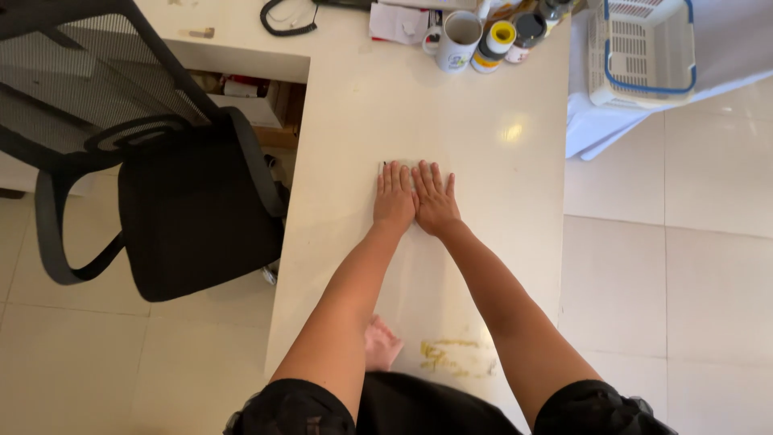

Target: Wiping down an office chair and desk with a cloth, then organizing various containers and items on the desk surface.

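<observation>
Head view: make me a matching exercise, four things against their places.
Things:
1. mug
2. office chair
3. plastic basket
4. both hands

Places:
A. beyond the table's right edge, top right
B. flat on the middle of the table, side by side
C. left of the table, on the floor
D. far end of the table, among small jars

Pairs: 1-D, 2-C, 3-A, 4-B

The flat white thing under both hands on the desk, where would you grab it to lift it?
The flat white sheet lies pressed under the left hand and right hand. Probably pinch its exposed far-left corner, coming from the chair side; only that edge shows, lying flat.
</observation>
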